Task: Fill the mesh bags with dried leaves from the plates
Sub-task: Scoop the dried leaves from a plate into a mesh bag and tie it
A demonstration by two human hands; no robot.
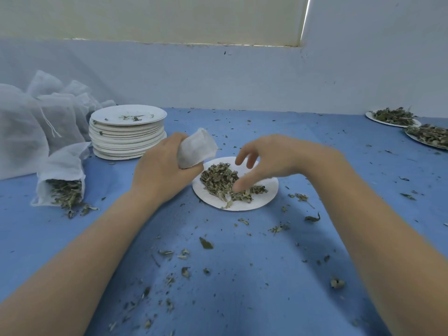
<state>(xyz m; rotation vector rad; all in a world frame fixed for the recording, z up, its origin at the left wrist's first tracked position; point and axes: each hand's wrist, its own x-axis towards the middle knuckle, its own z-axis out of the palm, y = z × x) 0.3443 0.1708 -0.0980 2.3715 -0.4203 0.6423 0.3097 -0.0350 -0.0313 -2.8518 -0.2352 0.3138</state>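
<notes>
A white paper plate [265,198] lies in the middle of the blue cloth with a heap of dried leaves [219,179] on it. My left hand [162,168] grips a small white mesh bag [196,149] just left of the plate, the bag sticking up past my fingers. My right hand [271,156] hovers over the plate with spread fingers, its thumb touching the leaves.
A part-filled mesh bag [64,178] lies on its side at the left, spilling leaves. Behind it are empty mesh bags [43,112] and a stack of used plates [127,134]. Two plates of leaves [394,116] [429,135] sit far right. Leaf bits litter the cloth [218,275].
</notes>
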